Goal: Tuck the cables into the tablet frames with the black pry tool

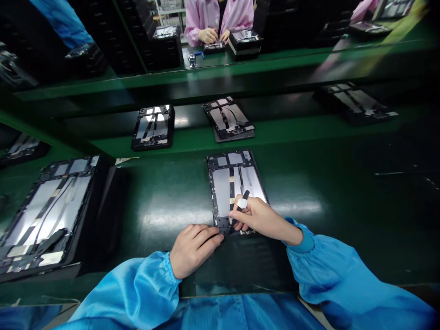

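Note:
An opened tablet (222,183) lies flat on the bench in front of me, its silver inner plates and dark ribbon cables facing up. My right hand (252,214) is closed round a slim black pen-like tool (246,196) with a white band, slanted over the tablet's lower part. The tool's tip is near the bottom edge, partly hidden by my fingers. My left hand (194,247) rests palm down with fingers stretched out, its fingertips touching the tablet's lower left corner.
A stack topped by another opened tablet (65,197) stands at my left. On the green shelf ahead lie more tablets (154,126), (228,117), and a further tablet (357,101) to the right. Across the bench, a person in pink (220,20) works among black stacks.

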A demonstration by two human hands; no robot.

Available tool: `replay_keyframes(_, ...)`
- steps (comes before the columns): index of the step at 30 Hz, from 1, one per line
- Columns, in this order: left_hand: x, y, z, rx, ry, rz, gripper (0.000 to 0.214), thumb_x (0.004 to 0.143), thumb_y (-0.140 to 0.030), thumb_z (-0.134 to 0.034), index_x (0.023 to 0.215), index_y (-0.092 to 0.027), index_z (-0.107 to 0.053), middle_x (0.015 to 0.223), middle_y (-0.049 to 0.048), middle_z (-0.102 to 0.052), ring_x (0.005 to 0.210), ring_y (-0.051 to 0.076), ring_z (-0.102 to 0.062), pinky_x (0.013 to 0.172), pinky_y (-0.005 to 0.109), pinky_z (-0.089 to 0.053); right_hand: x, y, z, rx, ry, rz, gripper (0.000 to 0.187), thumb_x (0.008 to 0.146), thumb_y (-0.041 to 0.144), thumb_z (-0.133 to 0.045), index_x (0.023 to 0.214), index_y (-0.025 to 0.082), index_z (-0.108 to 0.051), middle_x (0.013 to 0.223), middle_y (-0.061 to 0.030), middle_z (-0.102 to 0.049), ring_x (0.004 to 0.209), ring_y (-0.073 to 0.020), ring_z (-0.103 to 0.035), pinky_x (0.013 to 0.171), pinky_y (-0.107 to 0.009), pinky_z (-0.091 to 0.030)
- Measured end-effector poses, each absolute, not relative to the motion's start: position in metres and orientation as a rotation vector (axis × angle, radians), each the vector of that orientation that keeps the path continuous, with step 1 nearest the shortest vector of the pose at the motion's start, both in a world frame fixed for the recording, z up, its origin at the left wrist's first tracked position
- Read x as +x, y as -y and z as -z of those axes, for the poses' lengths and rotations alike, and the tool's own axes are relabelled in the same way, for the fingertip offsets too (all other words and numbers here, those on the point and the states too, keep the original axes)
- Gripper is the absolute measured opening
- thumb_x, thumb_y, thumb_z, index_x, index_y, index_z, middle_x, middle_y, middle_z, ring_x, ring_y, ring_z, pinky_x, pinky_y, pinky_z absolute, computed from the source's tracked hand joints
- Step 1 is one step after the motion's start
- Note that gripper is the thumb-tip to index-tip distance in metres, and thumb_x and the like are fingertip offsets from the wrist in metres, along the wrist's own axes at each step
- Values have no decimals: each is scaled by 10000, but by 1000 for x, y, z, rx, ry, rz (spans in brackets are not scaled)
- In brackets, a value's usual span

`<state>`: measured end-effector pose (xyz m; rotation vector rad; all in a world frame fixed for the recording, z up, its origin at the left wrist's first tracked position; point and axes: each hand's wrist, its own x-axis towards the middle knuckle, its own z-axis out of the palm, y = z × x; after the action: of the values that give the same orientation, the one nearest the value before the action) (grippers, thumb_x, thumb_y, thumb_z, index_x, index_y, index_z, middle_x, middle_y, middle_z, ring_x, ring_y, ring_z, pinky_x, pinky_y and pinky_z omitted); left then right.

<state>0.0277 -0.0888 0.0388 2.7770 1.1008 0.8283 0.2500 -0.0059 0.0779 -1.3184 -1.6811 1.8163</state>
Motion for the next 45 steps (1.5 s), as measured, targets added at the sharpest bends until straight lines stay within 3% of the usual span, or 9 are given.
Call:
replay_keyframes(17, 27, 89, -39, 2780, -1104, -814, 200, 965, -165, -542, 1151, -167, -613, 1061, 65, -689, 967, 167, -611, 769, 282, -456, 251, 8, -73, -1293, 1682, -1787, 139, 840, 301, -615, 766, 206, -544, 578, 5, -664, 576, -193, -712, 508, -269, -564)
replay_keyframes(23, 27, 90, -47, 2963, -1087, -650, 311, 990, -112, -441, 1251, -188, -592, 1122, 70, -670, 1014, 195, -594, 785, 306, -459, 251, 8, -71, -1290, 1682, -1771, 137, 865, 287, -605, 770, 213, -540, 587, 21, -651, 572, -184, -708, 509, -260, -564)
replay_keyframes(27, 27, 89, -50, 2969, -1111, -596, 328, 990, -98, -425, 1264, -190, -581, 1117, 72, -664, 1002, 200, -588, 779, 313, -457, 267, 12, -70, -1313, 1679, -1641, 165, 888, 340, -593, 793, 215, -543, 675, -1, -663, 637, -204, -722, 484, -258, -544)
replay_keyframes(34, 27, 86, -47, 2889, -1061, -662, 309, 998, -103, -421, 1260, -172, -568, 1099, 89, -646, 1019, 198, -582, 797, 311, -462, 288, 23, -71, -1308, 1914, -1325, 228, 934, 353, -555, 769, 204, -608, 743, -12, -632, 671, -178, -656, 581, -282, -502)
replay_keyframes(45, 28, 89, -38, 2855, -1076, -694, 318, 963, -107, -511, 1268, -172, -572, 1183, 108, -621, 1074, 221, -569, 812, 323, -479, 287, 23, -63, -1276, 1760, -1438, 197, 919, 351, -577, 797, 198, -594, 705, 0, -628, 655, -175, -666, 532, -265, -504)
